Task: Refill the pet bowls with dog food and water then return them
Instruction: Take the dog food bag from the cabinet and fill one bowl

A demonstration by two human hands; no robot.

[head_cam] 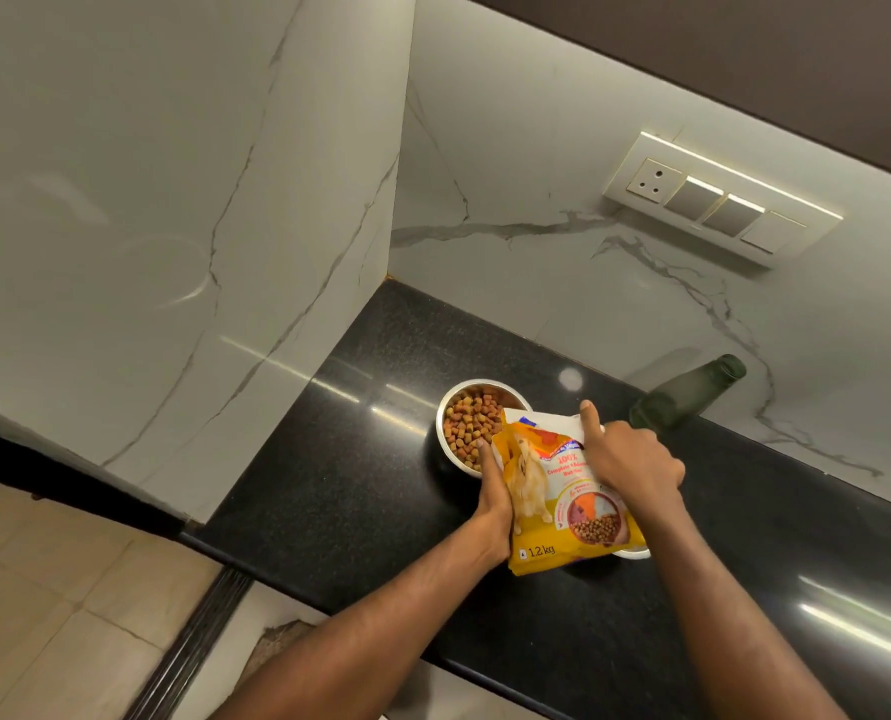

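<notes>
The dog food bag (562, 491) is held tilted over the desk (329, 485), its open mouth lying at the near rim of the steel bowl (446, 439). The bowl is seen filled with brown and orange kibble (472, 420).

The bag is printed "1.2 kg"; it is judged light to moderate in weight, soft-walled, and glossy, hence somewhat slippery. Its contents are expected to shift towards the mouth when tipped. A grip low on the side plus a second one near the mouth is judged best, so that the flow can be throttled.

The left hand (492, 504) is pressed flat along the bag's left edge, fingers (485, 459) extended towards the bowl and wrapped on the bag. The right hand (633, 459) is closed on the bag's upper right part, thumb raised.

Just beside the bag, at its right lower corner, a sliver of a second bowl (633, 552) is seen, mostly hidden; its contents cannot be told. Beyond the bag, against the marble wall (536, 174), a green bottle (687, 394) is noted, uncapped as far as can be told. A switch plate (724, 200) is mounted on that wall, well above the bag.
</notes>
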